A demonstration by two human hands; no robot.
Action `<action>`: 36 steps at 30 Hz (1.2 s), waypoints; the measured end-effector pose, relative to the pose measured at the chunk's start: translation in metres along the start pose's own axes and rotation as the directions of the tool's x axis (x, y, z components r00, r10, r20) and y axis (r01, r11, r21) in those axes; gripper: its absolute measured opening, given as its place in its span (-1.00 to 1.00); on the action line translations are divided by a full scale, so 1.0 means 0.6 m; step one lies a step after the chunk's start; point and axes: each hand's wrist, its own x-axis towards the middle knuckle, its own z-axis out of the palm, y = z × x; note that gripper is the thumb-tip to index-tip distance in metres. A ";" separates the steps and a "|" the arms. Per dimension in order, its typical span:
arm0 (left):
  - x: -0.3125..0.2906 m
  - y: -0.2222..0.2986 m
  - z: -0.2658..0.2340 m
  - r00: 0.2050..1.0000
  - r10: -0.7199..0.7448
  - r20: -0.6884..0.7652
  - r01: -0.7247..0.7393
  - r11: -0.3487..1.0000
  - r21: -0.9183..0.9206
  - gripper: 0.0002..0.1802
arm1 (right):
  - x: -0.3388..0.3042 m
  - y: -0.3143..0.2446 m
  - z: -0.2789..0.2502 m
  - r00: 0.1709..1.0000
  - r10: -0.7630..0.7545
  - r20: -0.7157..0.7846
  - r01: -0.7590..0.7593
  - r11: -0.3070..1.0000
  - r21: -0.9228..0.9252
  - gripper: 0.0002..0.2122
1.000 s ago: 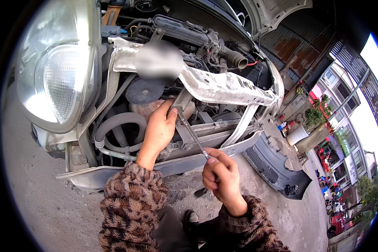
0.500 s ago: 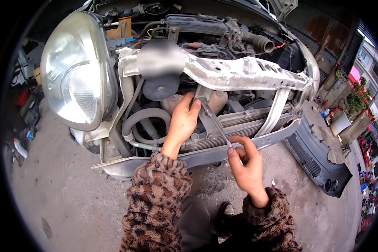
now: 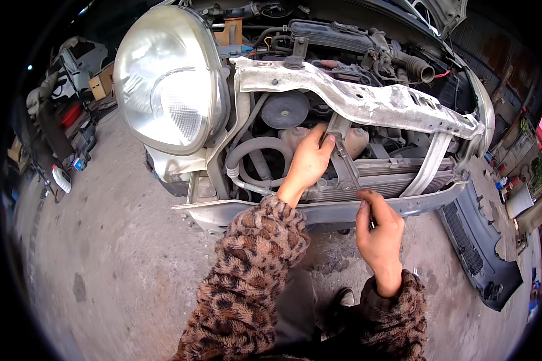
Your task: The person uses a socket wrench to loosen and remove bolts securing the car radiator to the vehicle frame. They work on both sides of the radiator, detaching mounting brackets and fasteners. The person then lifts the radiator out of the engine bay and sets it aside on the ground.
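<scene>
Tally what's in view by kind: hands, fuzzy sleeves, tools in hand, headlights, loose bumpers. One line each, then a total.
Hands: 2 (left hand, right hand)
Fuzzy sleeves: 2 (left sleeve, right sleeve)
Tool in hand: 1
Headlight: 1
Loose bumper: 1
Total: 7

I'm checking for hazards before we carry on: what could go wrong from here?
The metal tool could slip at its upper end, perhaps knocking the right hand against the lower crossbar near it. The left hand has its fingertips by the tool's upper end at the bracket, so they might get pinched. The finned core beside the tool could get scraped.
</scene>
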 end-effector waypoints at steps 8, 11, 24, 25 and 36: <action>-0.097 0.101 0.019 0.926 0.373 0.066 -0.323 0.688 0.650 -0.54 | -0.002 -0.013 -0.006 0.698 0.492 0.521 -0.419 -0.309 0.854 -0.85; -0.122 0.111 0.007 0.780 0.358 0.513 -0.610 0.617 0.496 -0.44 | -0.004 -0.031 0.002 0.803 0.467 0.370 -0.452 0.074 0.889 -0.88; -0.077 0.101 0.043 0.721 0.557 0.413 -0.693 0.601 0.398 -0.69 | -0.117 0.069 0.019 0.990 0.128 -0.051 -0.118 0.979 0.164 -0.69; -0.077 0.109 0.041 0.724 0.560 0.402 -0.687 0.632 0.358 -0.67 | -0.120 0.073 -0.001 0.918 0.343 0.197 -0.358 0.933 0.042 -0.66; -0.085 0.058 0.043 0.625 0.523 0.579 -0.776 0.496 0.389 -0.65 | -0.097 0.016 -0.099 0.825 0.206 0.526 -0.564 0.350 0.748 -0.69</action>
